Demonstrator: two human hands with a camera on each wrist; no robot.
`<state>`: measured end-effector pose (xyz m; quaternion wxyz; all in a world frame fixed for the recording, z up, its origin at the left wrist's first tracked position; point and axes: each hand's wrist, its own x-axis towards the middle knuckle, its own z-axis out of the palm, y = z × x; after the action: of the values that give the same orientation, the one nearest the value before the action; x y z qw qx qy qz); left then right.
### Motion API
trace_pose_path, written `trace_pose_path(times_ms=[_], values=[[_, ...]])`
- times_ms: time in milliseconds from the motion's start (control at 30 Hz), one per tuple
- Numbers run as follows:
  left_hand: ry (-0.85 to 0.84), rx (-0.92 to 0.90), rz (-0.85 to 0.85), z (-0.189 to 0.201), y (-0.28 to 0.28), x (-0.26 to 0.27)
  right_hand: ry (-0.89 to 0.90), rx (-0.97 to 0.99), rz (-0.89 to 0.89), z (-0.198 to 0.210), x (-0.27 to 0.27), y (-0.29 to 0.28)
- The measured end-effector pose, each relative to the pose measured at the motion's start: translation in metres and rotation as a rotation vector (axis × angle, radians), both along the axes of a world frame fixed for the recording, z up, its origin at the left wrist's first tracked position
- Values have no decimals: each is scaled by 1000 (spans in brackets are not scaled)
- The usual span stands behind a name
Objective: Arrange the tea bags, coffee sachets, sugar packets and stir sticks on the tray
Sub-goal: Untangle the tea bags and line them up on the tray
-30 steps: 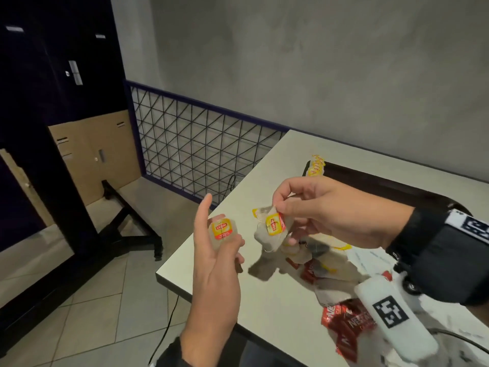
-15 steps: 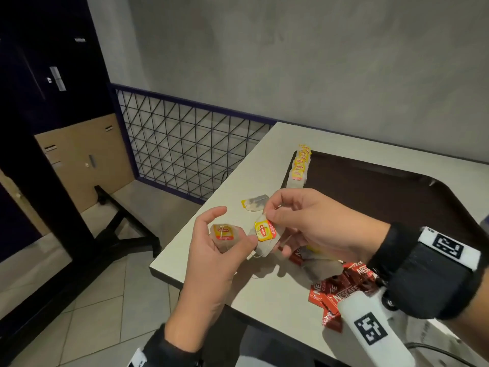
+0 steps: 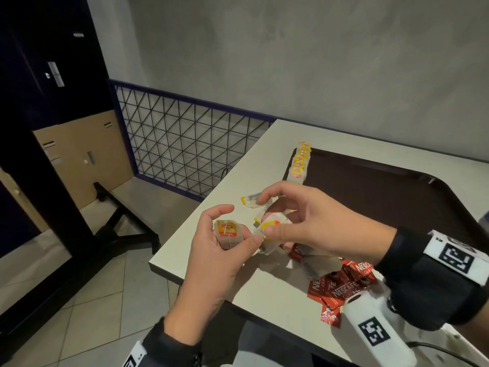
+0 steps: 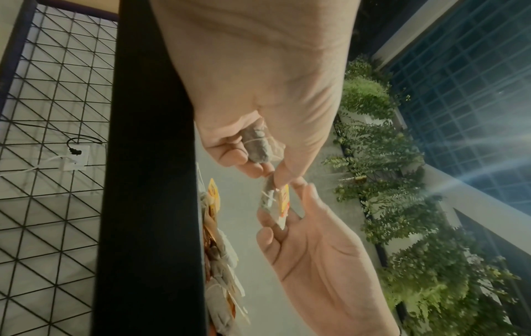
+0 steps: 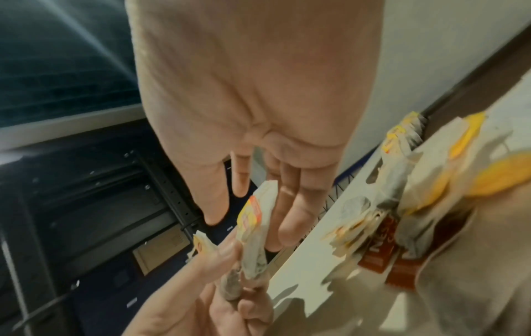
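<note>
My left hand (image 3: 239,226) holds one tea bag (image 3: 227,233) with a yellow and red tag in its curled fingers, just off the table's left edge. My right hand (image 3: 267,215) pinches a second tea bag (image 3: 270,229) right beside it, and my left thumb touches that bag. The left wrist view shows the first tea bag (image 4: 257,145) above the second tea bag (image 4: 276,202). The dark brown tray (image 3: 370,194) lies behind, with a row of tea bags (image 3: 300,165) along its left rim. Red coffee sachets (image 3: 341,284) and more tea bags lie under my right wrist.
One loose tea bag (image 3: 251,202) lies on the white table (image 3: 211,260) near the tray's corner. The table's corner and edge are just below my hands, with tiled floor beyond. A wire-mesh fence (image 3: 185,154) stands to the left.
My hands have come together. The right hand has brought its tea bag against the left thumb, and the left fingers have curled round their own bag.
</note>
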<state>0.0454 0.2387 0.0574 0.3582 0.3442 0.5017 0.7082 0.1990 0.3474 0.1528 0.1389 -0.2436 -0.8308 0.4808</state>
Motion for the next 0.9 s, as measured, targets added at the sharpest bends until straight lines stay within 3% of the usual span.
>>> trace_pose_path(times_ms=[67,200,500,633,900], values=[[20,-6,-4,0,0,0,-75,176,71,3,1,-1],[59,-20,-5,-3,0,-2,-212,345,120,3,-3,-2],[113,-5,-40,-6,0,-1,-292,397,95,4,-3,3],[133,13,-39,-6,0,0,-246,274,36,4,1,8],[91,61,-36,-8,-2,-2,-80,-292,-115,2,11,8]])
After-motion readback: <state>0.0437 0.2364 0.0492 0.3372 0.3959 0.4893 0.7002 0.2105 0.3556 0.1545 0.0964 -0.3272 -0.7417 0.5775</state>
